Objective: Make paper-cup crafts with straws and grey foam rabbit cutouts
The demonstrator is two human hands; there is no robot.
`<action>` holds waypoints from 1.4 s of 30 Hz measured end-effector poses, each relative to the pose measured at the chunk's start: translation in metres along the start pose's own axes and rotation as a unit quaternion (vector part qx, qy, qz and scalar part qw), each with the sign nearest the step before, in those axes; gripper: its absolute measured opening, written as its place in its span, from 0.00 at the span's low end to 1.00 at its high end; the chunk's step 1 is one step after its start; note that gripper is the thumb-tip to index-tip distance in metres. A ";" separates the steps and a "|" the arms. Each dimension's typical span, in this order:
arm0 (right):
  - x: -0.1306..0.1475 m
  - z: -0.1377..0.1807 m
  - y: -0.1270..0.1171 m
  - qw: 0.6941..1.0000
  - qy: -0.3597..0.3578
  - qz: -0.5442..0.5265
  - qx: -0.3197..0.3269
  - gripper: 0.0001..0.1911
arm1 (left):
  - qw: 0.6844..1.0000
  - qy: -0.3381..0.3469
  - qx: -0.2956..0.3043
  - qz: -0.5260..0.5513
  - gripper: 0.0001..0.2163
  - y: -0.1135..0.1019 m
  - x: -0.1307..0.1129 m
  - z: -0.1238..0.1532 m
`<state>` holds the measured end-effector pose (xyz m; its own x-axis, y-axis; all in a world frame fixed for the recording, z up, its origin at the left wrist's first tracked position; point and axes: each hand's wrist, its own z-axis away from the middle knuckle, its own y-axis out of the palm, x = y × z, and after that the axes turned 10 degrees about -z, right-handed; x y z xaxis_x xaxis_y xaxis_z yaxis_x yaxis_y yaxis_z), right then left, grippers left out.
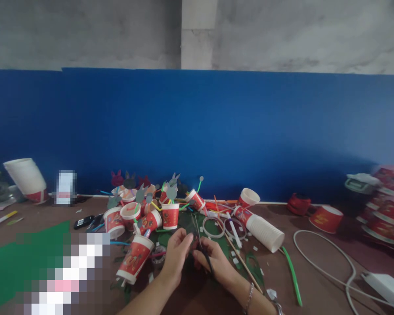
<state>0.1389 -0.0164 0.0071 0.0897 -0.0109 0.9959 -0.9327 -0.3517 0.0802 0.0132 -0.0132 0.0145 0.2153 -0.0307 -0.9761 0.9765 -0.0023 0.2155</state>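
Observation:
My left hand (pixel 177 256) is closed on a piece of dark green paper (pixel 191 226), pinched between thumb and fingers. Scissors (pixel 206 259) with dark handles sit in my right hand (pixel 218 260), their blades pointing away from me beside the paper. Whether the blades touch the paper I cannot tell. Just beyond both hands stands a red paper cup (pixel 170 217) with a grey paper animal head above it. To the left lies a tipped red cup (pixel 136 260), near a roll of tape (pixel 158 256).
Several decorated cups crowd the back left. On the right lie a stack of cups (pixel 265 233), a white marker (pixel 233 230), a wooden stick (pixel 244 262), a green pipe cleaner (pixel 293 278) and a white cable (pixel 336 249). Green paper (pixel 46 245) covers the left table; scraps are scattered.

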 end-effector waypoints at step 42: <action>0.004 -0.001 -0.003 0.999 0.034 -0.017 -0.011 0.19 | 0.998 0.031 -0.011 -0.051 0.17 -0.007 0.005 -0.008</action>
<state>0.1414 -0.0150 0.0111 0.0980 0.0638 0.9931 -0.9371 -0.3301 0.1137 0.0079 -0.0054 0.0077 0.1144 0.0306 -0.9930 0.9932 0.0194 0.1150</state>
